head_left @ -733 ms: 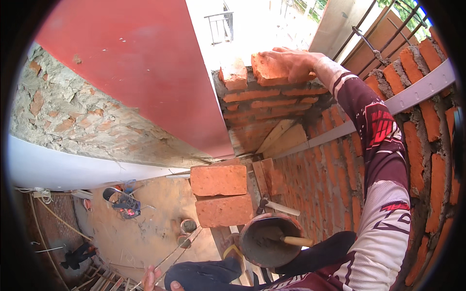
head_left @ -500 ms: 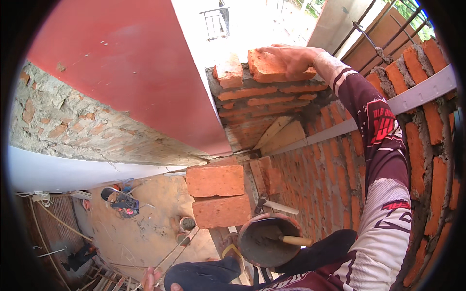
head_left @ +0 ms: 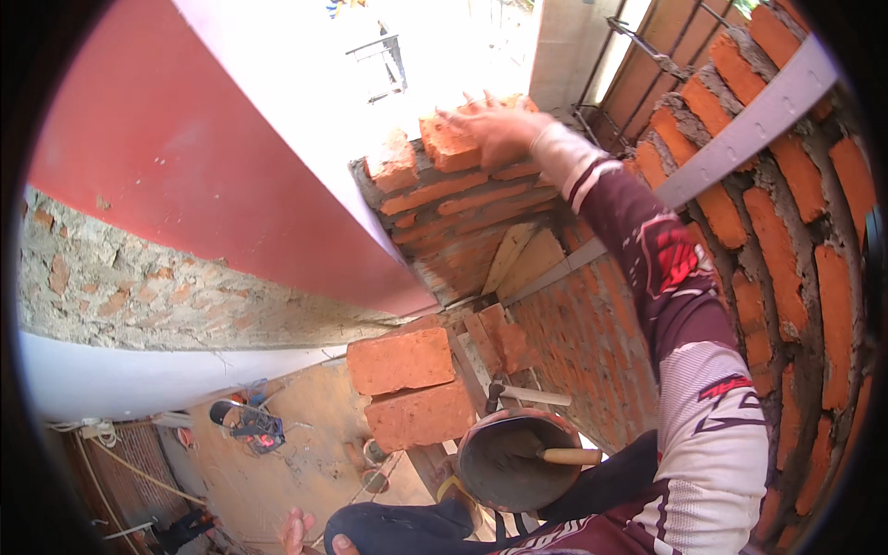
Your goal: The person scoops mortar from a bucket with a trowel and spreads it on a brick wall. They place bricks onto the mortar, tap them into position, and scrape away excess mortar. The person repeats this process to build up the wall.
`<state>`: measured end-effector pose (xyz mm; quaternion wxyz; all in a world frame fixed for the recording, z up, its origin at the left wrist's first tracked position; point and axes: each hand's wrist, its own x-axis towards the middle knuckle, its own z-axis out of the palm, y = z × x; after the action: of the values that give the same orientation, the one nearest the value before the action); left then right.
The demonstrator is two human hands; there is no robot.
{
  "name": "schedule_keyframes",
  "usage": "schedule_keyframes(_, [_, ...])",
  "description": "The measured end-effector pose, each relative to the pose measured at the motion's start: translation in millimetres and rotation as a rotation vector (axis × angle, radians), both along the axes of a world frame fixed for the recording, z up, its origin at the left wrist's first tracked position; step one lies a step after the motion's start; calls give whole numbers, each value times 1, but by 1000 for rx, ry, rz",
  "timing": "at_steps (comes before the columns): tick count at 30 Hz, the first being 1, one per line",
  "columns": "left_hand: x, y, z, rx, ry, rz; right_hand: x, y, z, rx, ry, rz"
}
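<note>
My right hand (head_left: 507,135) lies over an orange brick (head_left: 444,146) on top of the unfinished brick wall (head_left: 453,205), fingers stretched and spread. Left of that brick sits a shorter brick piece (head_left: 391,163), with a gap between them. My left hand (head_left: 298,533) shows only in part at the lower edge, thumb and fingers apart, nothing visible in it. Near my knees is a dark round mortar pan (head_left: 490,476); a trowel (head_left: 569,456) rests in it, wooden handle over the rim. A hammer (head_left: 532,395) lies just beyond.
Two bricks (head_left: 400,363) lie side by side before me. A tall brick wall (head_left: 772,268) with a pale metal straightedge (head_left: 740,129) rises at right. Steel bars (head_left: 638,46) stand behind. A red panel (head_left: 176,139) is at left. The floor (head_left: 287,472) lies far below.
The view has shifted, so the wall top sits further left. My right hand's fingers have spread and lifted somewhat on the brick. My left hand stays low.
</note>
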<state>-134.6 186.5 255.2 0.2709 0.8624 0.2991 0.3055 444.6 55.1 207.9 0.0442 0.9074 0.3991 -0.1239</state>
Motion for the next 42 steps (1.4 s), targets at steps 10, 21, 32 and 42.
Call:
schedule_keyframes(10, [-19, 6, -15, 93, 56, 33, -25, 5, -28, 288, -49, -231])
schedule_keyframes(21, [-56, 20, -20, 96, 27, -70, -102, -42, -97, 684, -462, 222])
schedule_keyframes(32, [-57, 17, -21, 123, -13, -61, -311, -136, -281, 480, 578, -681])
schedule_keyframes(42, [-51, 7, -14, 104, -111, -89, -247, -154, -226, 894, 835, -1041])
